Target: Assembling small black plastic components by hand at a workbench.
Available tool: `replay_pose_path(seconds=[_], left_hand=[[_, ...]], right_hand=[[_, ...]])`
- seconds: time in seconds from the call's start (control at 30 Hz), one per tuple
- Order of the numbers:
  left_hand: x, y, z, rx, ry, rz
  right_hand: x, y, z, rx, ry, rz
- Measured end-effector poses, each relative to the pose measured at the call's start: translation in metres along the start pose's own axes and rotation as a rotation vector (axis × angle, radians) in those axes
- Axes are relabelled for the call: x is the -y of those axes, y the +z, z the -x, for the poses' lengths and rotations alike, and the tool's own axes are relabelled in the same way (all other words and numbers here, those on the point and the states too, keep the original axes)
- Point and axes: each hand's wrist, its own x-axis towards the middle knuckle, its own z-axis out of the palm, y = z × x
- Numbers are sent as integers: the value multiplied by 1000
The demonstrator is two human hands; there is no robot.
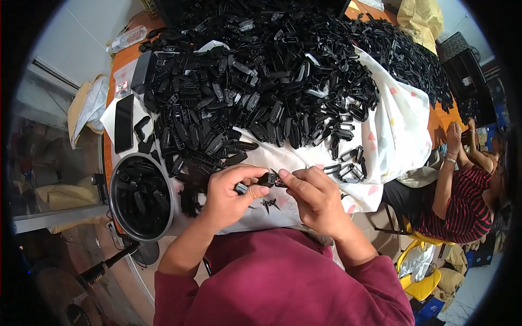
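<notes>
In front of my body, both hands meet over the cloth's near edge. My left hand [232, 196] is closed, thumb and forefinger pinching a small black plastic part [266, 179]. A small grey-and-black piece [241, 188] also shows within this hand's curled fingers. My right hand [315, 198] is closed too, its thumb and fingers gripping the right end of the same black part. Fingers hide much of that part. Below the hands, a small spiky black piece [269, 204] lies on the patterned white cloth [402, 119].
A huge heap of black plastic parts [234, 81] covers the table beyond my hands. At left stand a round tub [112, 190] holding black parts and a black phone [124, 124]. A clear bottle [128, 39] lies far left. Another person [462, 201] sits at right.
</notes>
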Motion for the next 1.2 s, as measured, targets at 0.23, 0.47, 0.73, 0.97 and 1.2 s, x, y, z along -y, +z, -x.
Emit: replay_pose_path(seconds=[0.23,0.47,0.73,0.97,1.2], left_hand=[[-1,30,7,-216,-335,709],[17,18,32,-183,-378,842],[40,-29,1,-471,-252,34],[33,-16,-20,126,-83,-1182],[32,-12,-26,120,-29,-1131]], right_hand=[[0,32,7,-227,-92,162],[5,42,17,33,615,-692],[-21,72,6,80,231,14],[-32,65,8,86,196,189],[-35,44,1,-15,651,-717]])
